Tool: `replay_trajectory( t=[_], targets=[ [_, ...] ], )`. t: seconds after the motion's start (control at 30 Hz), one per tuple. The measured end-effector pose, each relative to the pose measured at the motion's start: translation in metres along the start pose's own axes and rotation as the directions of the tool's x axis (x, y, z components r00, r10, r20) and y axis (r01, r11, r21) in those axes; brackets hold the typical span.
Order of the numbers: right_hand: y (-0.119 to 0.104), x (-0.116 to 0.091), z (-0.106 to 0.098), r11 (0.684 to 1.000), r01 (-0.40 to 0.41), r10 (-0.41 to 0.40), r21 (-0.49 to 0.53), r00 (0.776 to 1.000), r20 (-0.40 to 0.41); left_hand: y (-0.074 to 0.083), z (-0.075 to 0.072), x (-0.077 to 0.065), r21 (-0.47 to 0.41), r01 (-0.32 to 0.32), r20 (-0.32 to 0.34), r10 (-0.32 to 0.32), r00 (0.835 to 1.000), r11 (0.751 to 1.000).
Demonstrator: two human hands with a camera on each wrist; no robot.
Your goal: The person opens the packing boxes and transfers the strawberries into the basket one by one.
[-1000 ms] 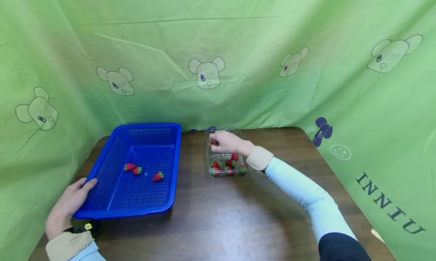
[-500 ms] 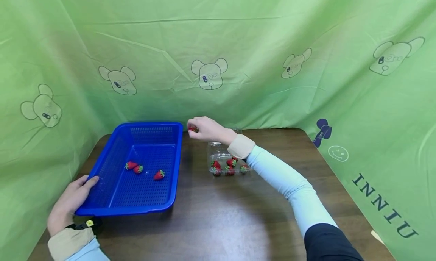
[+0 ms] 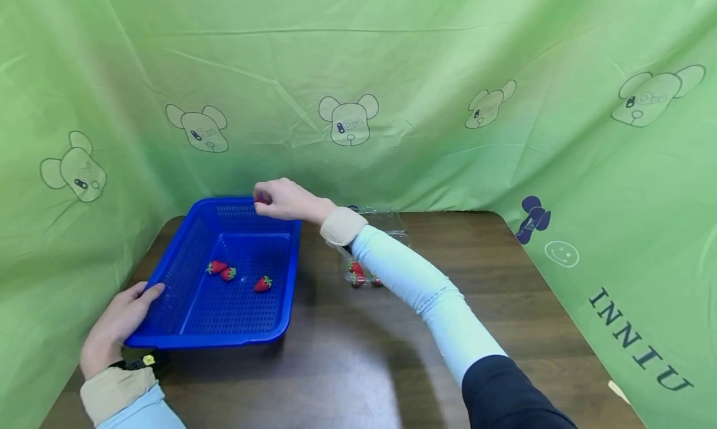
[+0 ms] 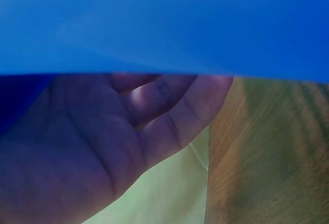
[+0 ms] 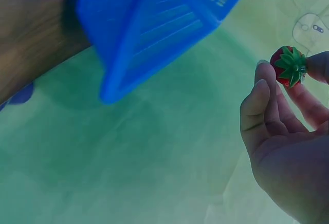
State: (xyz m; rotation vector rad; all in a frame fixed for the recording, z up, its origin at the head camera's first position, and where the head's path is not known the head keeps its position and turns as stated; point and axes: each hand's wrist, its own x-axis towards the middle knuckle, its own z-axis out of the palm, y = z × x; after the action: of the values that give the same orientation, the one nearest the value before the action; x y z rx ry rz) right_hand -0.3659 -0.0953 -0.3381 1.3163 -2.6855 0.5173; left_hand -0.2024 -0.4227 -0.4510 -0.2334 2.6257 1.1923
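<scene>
A blue plastic basket (image 3: 241, 340) is at the left of the table, with several strawberries (image 3: 262, 284) on its perforated floor. My left hand (image 3: 119, 322) grips its near left corner, thumb over the rim; in the left wrist view the fingers (image 4: 175, 113) reach beneath the blue wall. Above the basket's far right rim, my right hand (image 3: 285, 200) pinches a strawberry (image 5: 289, 67) between thumb and fingers. Its green leaf cap faces the right wrist camera. A clear plastic clamshell box (image 3: 386, 220) holding more strawberries (image 3: 356, 273) stands behind the right forearm, partly hidden.
The brown wooden table (image 3: 476, 292) stretches right and toward the front. A green printed curtain (image 3: 426, 155) encloses the back and both sides, close to the basket's far edge. A small pale strip (image 3: 618, 391) lies at the table's right edge.
My right hand has travelled left from the clear box to over the basket's far rim, carrying a strawberry. The left hand keeps its grip on the basket corner.
</scene>
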Motion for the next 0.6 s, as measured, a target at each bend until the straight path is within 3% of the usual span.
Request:
replay_trajectory(
  t=[0.23,0.4,0.6],
  targets=[
    [-0.018,0.027,0.008,0.999,-0.008,0.005,0.042,0.997,0.075,-0.002,0.002,-0.002,-0.012,-0.008,-0.006,0.008,1.000,1.000],
    [-0.022,0.037,0.021,0.997,-0.022,0.014,0.078,0.995,0.102,-0.002,0.003,-0.004,0.038,-0.017,-0.029,0.018,0.999,0.999],
    [-0.027,0.051,0.038,0.986,-0.099,0.078,0.132,0.985,0.154,-0.002,0.004,-0.005,0.069,-0.031,-0.040,0.034,0.999,0.997]
  ],
)
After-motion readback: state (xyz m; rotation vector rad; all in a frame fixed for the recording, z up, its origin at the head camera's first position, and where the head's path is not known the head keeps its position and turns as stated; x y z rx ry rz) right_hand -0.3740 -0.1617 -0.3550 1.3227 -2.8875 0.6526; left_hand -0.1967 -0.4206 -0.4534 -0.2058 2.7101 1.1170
